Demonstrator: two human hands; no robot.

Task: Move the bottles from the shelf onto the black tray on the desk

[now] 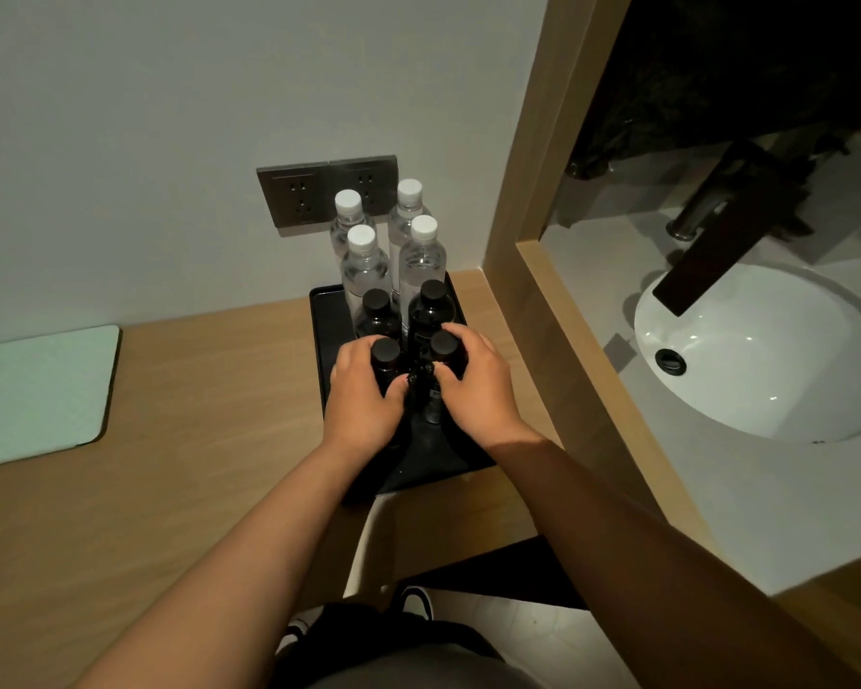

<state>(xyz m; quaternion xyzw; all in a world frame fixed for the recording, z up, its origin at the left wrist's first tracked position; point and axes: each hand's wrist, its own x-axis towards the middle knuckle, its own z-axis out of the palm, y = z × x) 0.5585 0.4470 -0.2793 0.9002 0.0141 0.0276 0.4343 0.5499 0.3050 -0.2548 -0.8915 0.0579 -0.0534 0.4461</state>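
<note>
Centrally, left hand [364,390] and right hand [473,380] each grip an upright dark bottle [386,358] over the tray [326,315].

Both hands on the black tray [326,310]: left hand [364,395] wraps 1 dark bottle [386,355], right hand [473,385] wraps another [444,346]. 4 clear bottles [364,263] stand at 12 o'clock.
</note>
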